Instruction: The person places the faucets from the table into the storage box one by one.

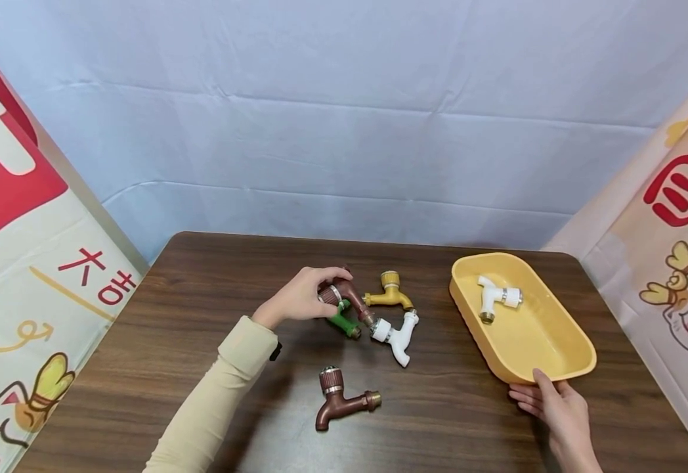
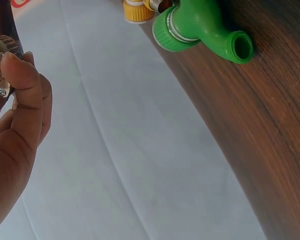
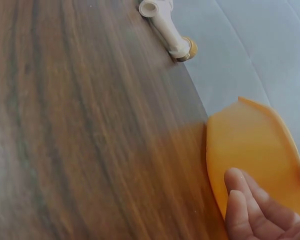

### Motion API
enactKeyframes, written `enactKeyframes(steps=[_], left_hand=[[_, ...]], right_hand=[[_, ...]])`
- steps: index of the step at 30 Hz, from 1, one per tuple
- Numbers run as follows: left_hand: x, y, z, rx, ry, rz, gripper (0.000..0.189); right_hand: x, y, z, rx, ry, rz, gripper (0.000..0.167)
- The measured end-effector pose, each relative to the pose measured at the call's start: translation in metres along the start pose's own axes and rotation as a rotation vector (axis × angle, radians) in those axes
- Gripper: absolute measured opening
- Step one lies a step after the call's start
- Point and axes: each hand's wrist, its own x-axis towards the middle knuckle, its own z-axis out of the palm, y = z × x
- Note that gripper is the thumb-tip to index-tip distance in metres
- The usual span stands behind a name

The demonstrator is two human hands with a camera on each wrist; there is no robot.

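Note:
My left hand (image 1: 299,295) grips a brown tap (image 1: 356,299) by its ribbed knob, fingers over the top and thumb below. The tap's body overlaps a green tap (image 1: 346,325) in the head view. Close by lie a yellow tap (image 1: 390,297) and a white tap (image 1: 401,338). At the right, my right hand (image 1: 562,414) holds the near end of a yellow plastic basin (image 1: 536,345), thumb at the rim and fingers against the outer wall. Inside the basin lies another white tap (image 1: 492,297). The left wrist view shows the held tap only at its left edge.
A second brown tap (image 1: 341,404) lies on the dark wooden table (image 1: 214,341), nearer than the others. Pale blue cloth (image 1: 344,151) hangs behind the table's far edge. Printed banners (image 1: 31,282) stand at both sides.

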Motion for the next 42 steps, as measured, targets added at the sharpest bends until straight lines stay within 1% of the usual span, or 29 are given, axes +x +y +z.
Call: enactKeyframes(steps=[4,6,9,10,13,16,17,23,28,34,38,42], left_hand=[[0.005,0.003,0.001,-0.011,-0.003,0.007,0.049],[0.008,0.004,0.002,-0.013,-0.005,0.013,0.049],[0.013,0.006,0.005,-0.007,-0.006,0.03,0.049],[0.014,0.007,0.006,-0.004,-0.007,0.035,0.049],[0.02,0.01,0.011,0.002,-0.01,0.045,0.049],[0.025,0.014,0.014,0.005,-0.02,0.054,0.049],[0.027,0.015,0.016,0.006,-0.024,0.057,0.049],[0.036,0.021,0.023,0.011,-0.035,0.074,0.049],[0.042,0.022,0.028,0.016,-0.034,0.083,0.051],[0.047,0.023,0.033,0.019,-0.026,0.093,0.053],[0.051,0.024,0.036,0.014,-0.019,0.111,0.051],[0.055,0.026,0.039,0.016,-0.021,0.113,0.048]], right_hand=[[0.001,0.0,0.001,0.013,0.007,-0.008,0.029],[0.0,-0.001,0.004,-0.001,0.034,0.01,0.031],[-0.002,-0.002,0.007,-0.005,0.055,0.007,0.031],[-0.003,-0.002,0.008,0.012,0.063,-0.002,0.03],[-0.006,-0.003,0.01,-0.003,0.077,-0.007,0.03],[-0.007,-0.003,0.011,0.012,0.078,0.012,0.032],[-0.008,-0.004,0.011,-0.004,0.074,0.022,0.033],[-0.006,-0.002,0.011,-0.011,0.074,0.027,0.035],[-0.003,0.001,0.011,-0.004,0.081,0.03,0.036],[-0.003,0.002,0.009,0.005,0.07,0.026,0.036],[-0.001,0.003,0.007,0.008,0.063,0.026,0.036],[-0.001,0.004,0.007,0.001,0.06,0.028,0.036]])
